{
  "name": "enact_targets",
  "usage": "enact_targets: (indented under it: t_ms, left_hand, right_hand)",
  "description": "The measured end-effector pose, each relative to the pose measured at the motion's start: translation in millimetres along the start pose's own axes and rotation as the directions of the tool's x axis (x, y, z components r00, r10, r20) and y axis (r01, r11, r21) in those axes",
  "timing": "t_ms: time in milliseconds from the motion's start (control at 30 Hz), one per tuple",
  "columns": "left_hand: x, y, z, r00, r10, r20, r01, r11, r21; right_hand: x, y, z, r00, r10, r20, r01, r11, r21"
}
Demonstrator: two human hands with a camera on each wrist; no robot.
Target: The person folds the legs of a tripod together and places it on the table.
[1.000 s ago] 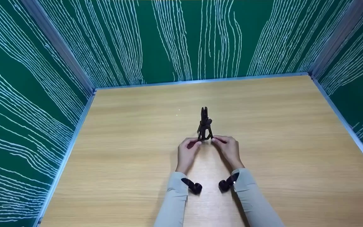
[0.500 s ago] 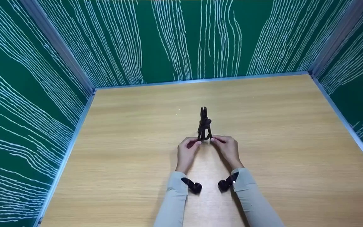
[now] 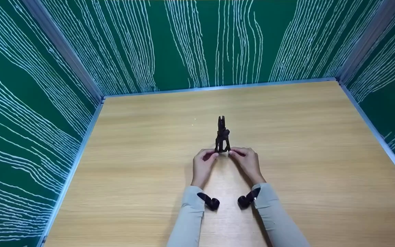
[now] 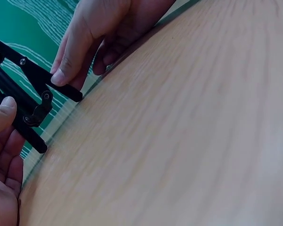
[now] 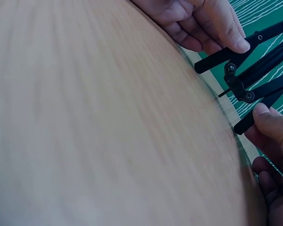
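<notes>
A small black tripod stands upright in the head view, its legs partly spread and two prongs at its top. My left hand pinches the foot end of one leg between thumb and fingers. On the other side, my right hand pinches another leg the same way. Up close in the left wrist view, the tripod shows hinged braces between its legs and a central column. The right wrist view has the tripod with its leg tips near the tabletop; whether they touch it is hard to tell.
A light wooden table lies beneath both hands. Green walls with white wavy lines enclose it at the back and both sides. Small pale specks lie left of the tripod. Black wrist cameras stick out from the sleeves.
Over the last second the tripod and my right hand have shifted very slightly to the left. Both hands keep their pinch on the legs.
</notes>
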State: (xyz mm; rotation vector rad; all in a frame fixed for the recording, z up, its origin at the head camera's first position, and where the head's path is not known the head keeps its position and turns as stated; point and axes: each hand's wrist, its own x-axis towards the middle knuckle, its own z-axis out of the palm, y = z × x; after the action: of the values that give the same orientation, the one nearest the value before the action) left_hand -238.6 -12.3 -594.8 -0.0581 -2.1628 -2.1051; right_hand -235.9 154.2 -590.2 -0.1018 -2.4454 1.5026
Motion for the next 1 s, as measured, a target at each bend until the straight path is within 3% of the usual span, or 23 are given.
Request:
enact_targets:
  t_ms: [133,433,867,1000]
  left_hand:
    - [1.7,-0.8,-0.6,1.0,0.014,0.018,-0.014,1.0,-0.011]
    - [3.2,-0.4,-1.0,1.0,0.019,0.01,-0.019,1.0,-0.011]
    - [1.7,2.9,1.2,0.998,-0.056,-0.023,0.055,0.997,-0.05]
    - [2.0,2.2,1.0,0.998,-0.046,-0.045,0.045,0.999,-0.019]
  right_hand:
    - [0.1,0.6,-0.8,1.0,-0.014,0.01,0.014,1.0,-0.003]
    - [1.2,-0.2,-2.0,0.997,0.051,0.06,-0.053,0.998,0.037]
    - [-2.9,-0.4,-4.0,0.99,0.078,0.12,-0.086,0.994,0.068]
    - [-3.1,0.4,-4.1,0.991,0.048,0.122,-0.054,0.997,0.049]
